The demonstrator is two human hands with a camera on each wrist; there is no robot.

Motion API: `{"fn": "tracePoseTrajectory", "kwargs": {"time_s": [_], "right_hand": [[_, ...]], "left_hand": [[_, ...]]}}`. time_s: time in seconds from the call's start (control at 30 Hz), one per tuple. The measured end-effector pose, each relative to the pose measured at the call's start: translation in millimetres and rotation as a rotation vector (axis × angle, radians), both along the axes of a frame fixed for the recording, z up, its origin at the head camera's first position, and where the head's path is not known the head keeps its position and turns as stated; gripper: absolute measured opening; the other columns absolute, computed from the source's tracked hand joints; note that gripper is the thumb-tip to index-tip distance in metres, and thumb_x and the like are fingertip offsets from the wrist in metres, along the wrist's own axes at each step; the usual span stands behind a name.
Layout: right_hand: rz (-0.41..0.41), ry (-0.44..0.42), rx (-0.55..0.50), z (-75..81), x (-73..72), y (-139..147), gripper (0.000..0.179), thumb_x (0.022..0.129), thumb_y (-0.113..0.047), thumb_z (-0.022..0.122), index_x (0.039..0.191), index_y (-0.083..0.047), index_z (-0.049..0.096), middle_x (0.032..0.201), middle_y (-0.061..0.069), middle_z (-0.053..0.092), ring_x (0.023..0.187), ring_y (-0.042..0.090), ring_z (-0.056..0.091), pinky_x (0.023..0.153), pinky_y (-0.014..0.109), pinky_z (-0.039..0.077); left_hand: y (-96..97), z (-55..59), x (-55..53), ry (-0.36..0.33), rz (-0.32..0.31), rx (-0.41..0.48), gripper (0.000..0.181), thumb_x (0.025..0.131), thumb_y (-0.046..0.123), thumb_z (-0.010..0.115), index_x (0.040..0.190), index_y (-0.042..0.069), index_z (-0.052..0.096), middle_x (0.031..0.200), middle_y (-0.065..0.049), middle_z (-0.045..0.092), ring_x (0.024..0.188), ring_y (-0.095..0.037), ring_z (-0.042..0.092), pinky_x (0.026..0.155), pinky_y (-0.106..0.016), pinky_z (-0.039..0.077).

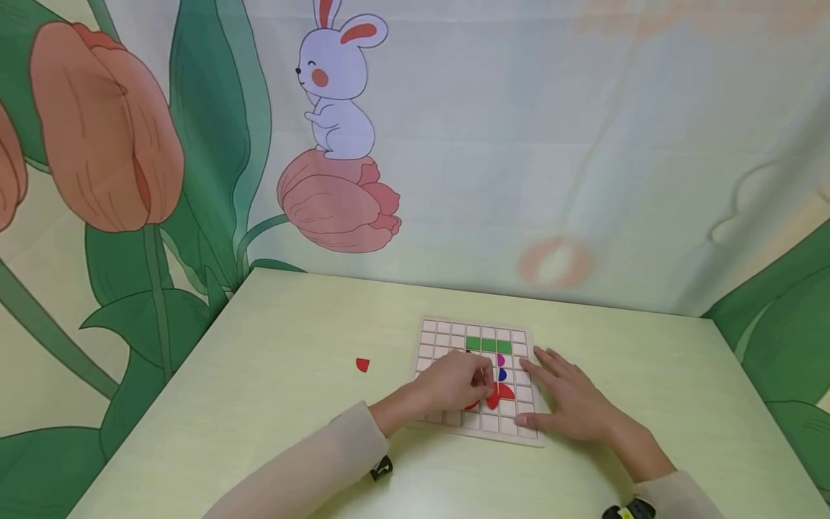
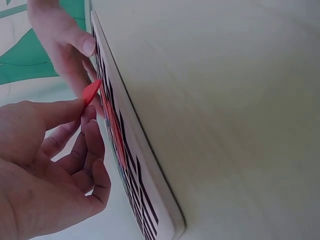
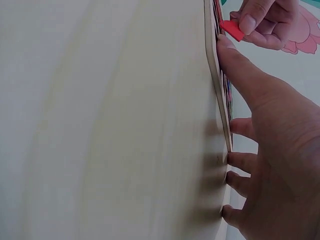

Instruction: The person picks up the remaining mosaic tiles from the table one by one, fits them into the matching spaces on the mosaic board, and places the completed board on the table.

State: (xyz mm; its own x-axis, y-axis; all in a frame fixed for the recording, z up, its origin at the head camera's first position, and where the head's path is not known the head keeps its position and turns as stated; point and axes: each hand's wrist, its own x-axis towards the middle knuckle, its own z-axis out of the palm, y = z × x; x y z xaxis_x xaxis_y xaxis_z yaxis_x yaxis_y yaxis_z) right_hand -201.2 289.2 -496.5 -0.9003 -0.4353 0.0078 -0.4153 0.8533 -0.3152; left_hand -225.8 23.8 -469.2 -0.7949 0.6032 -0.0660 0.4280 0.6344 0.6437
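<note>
A square, pale wooden grid board (image 1: 476, 433) lies on the table. Over its middle, my left hand (image 1: 457, 382) pinches a small red piece (image 2: 91, 92) with one rounded side between thumb and fingertips, tilted just above the grid. My right hand (image 1: 573, 404) is spread at the board's right side, thumb on the near right corner area and fingers along the edge. On the board lie a row of green pieces (image 1: 489, 344), a magenta half-round piece (image 1: 501, 360), a blue one (image 1: 502, 375) and red pieces (image 1: 502, 393). My left hand hides part of the grid.
One loose red piece (image 1: 362, 365) lies on the pale table (image 1: 311, 331) left of the board. Behind the table hangs a curtain (image 1: 467, 180) printed with tulips and a rabbit. Each wrist carries a dark strap.
</note>
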Motion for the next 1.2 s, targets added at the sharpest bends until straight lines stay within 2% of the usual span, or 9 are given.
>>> {"fn": "tracePoseTrajectory", "kwargs": {"time_s": [0.2, 0.37, 0.7, 0.9, 1.07, 1.2], "right_hand": [[-0.008, -0.006, 0.002, 4.2, 0.2, -1.0, 0.106, 0.082, -0.079, 0.072, 0.161, -0.013, 0.046, 0.169, 0.021, 0.032, 0.155, 0.050, 0.024, 0.117, 0.074, 0.026], [0.000, -0.007, 0.007, 1.4, -3.7, 2.9, 0.106, 0.082, -0.079, 0.071, 0.161, -0.013, 0.045, 0.170, 0.021, 0.031, 0.156, 0.050, 0.023, 0.117, 0.074, 0.025], [0.009, -0.013, 0.001, 2.0, -8.8, 5.9, 0.106, 0.083, -0.080, 0.070, 0.161, -0.013, 0.045, 0.170, 0.021, 0.030, 0.155, 0.050, 0.023, 0.117, 0.074, 0.025], [0.003, -0.013, 0.001, 0.4, -5.1, 5.6, 0.107, 0.082, -0.081, 0.069, 0.162, -0.014, 0.045, 0.170, 0.020, 0.030, 0.156, 0.050, 0.022, 0.117, 0.074, 0.025], [-0.003, -0.010, -0.003, 0.4, -1.9, 5.0, 0.106, 0.083, -0.081, 0.069, 0.162, -0.014, 0.045, 0.171, 0.020, 0.030, 0.156, 0.049, 0.022, 0.118, 0.073, 0.024], [-0.006, -0.004, -0.007, 0.2, 0.7, 3.0, 0.106, 0.083, -0.079, 0.071, 0.161, -0.013, 0.045, 0.170, 0.020, 0.030, 0.156, 0.050, 0.023, 0.118, 0.073, 0.025]], "left_hand": [[-0.3, -1.7, 2.3, 0.025, -0.010, -0.021, 0.017, 0.101, 0.017, 0.073, 0.087, 0.022, 0.065, 0.069, 0.007, 0.062, 0.063, -0.008, 0.054, 0.058, -0.023, 0.042], [2.4, -4.4, 0.4, 0.050, -0.020, -0.039, 0.019, 0.101, 0.017, 0.073, 0.085, 0.022, 0.064, 0.072, 0.009, 0.061, 0.066, -0.006, 0.053, 0.060, -0.022, 0.043], [5.7, -4.6, -3.6, 0.038, -0.015, -0.065, 0.017, 0.101, 0.019, 0.074, 0.086, 0.021, 0.067, 0.076, 0.010, 0.062, 0.069, -0.007, 0.055, 0.064, -0.022, 0.046], [4.6, -3.6, -2.6, 0.024, -0.049, -0.048, 0.009, 0.099, 0.016, 0.076, 0.091, 0.019, 0.073, 0.079, 0.010, 0.063, 0.076, -0.007, 0.056, 0.069, -0.022, 0.047], [-2.6, -2.2, -7.7, 0.041, -0.078, -0.040, 0.005, 0.098, 0.017, 0.078, 0.095, 0.019, 0.074, 0.082, 0.012, 0.063, 0.080, -0.007, 0.056, 0.072, -0.021, 0.049], [-19.8, 3.5, -13.3, 0.064, -0.051, -0.039, 0.005, 0.098, 0.018, 0.078, 0.100, 0.017, 0.074, 0.088, 0.012, 0.063, 0.084, -0.008, 0.057, 0.076, -0.021, 0.051]]}}
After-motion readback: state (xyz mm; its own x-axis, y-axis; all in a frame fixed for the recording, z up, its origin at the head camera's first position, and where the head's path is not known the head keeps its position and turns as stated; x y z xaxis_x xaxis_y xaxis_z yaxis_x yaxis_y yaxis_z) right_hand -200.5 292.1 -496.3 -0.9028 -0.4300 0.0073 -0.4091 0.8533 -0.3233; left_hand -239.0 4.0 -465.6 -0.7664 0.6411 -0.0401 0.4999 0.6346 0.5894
